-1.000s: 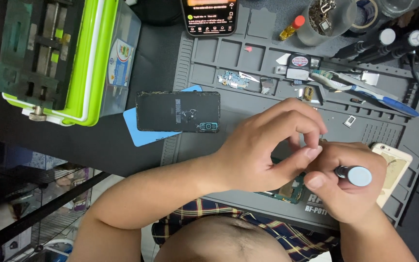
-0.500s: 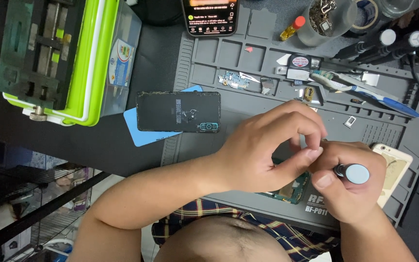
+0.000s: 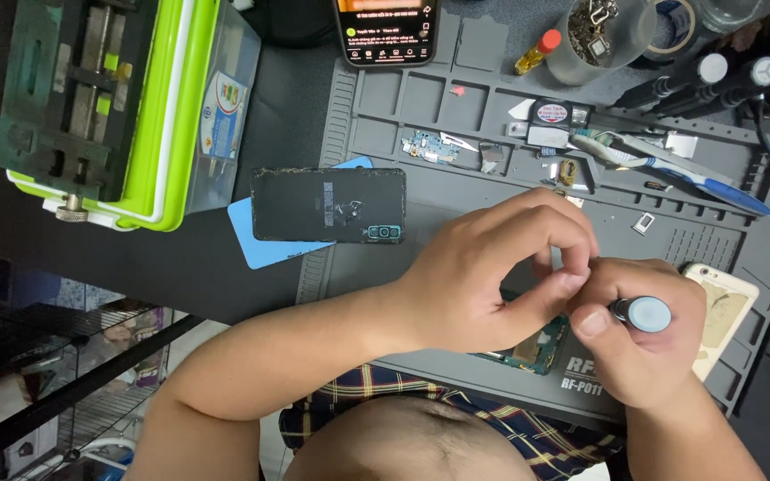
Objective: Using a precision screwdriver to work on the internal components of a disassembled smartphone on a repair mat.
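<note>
Head view: both hands meet over an opened phone (image 3: 536, 347) on the grey work mat (image 3: 421, 267). Right hand (image 3: 643, 334) grips a screwdriver (image 3: 642, 313); left hand (image 3: 492, 276) curls its fingertips onto the phone. At ten o'clock lies a black back cover (image 3: 327, 205); beyond, a green clamp (image 3: 109, 107); at twelve, a lit phone (image 3: 387, 31).
</note>
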